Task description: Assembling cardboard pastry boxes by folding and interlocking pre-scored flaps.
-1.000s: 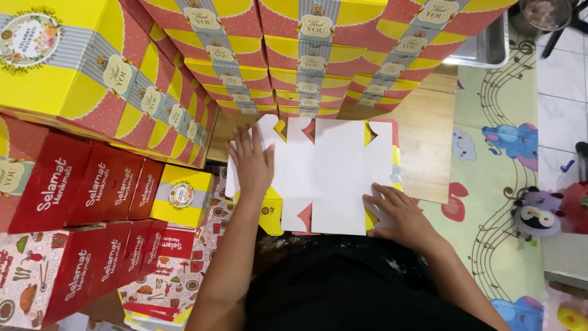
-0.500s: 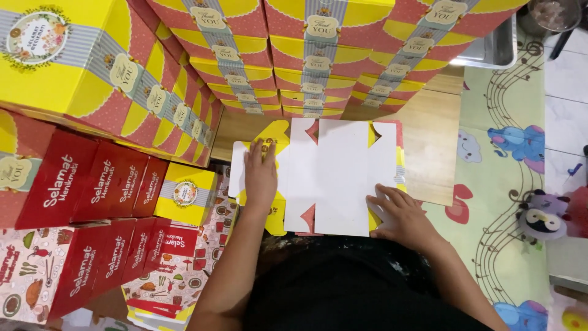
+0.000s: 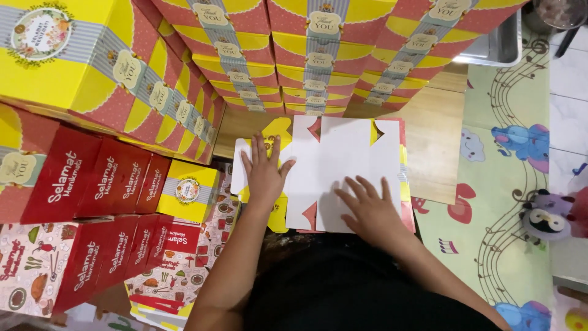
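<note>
A flat, unfolded cardboard box blank (image 3: 343, 162) lies white side up on a low wooden board (image 3: 435, 147), with yellow and red printed edges showing around it. My left hand (image 3: 264, 171) presses flat on its left flap, fingers spread. My right hand (image 3: 367, 211) rests palm down on the lower middle of the white sheet, fingers apart. Neither hand grips anything. More flat blanks seem stacked under the top one.
Stacks of assembled yellow and red boxes (image 3: 306, 55) rise behind the board and at the left (image 3: 92, 67). Red boxes (image 3: 98, 184) pile at lower left. A patterned play mat (image 3: 514, 184) covers the floor at right, with a metal tray (image 3: 496, 49) and a small plush toy (image 3: 545, 217).
My left hand slid down from the upper left of the sheet onto the left flap. My right hand moved up from the lower right edge onto the white surface.
</note>
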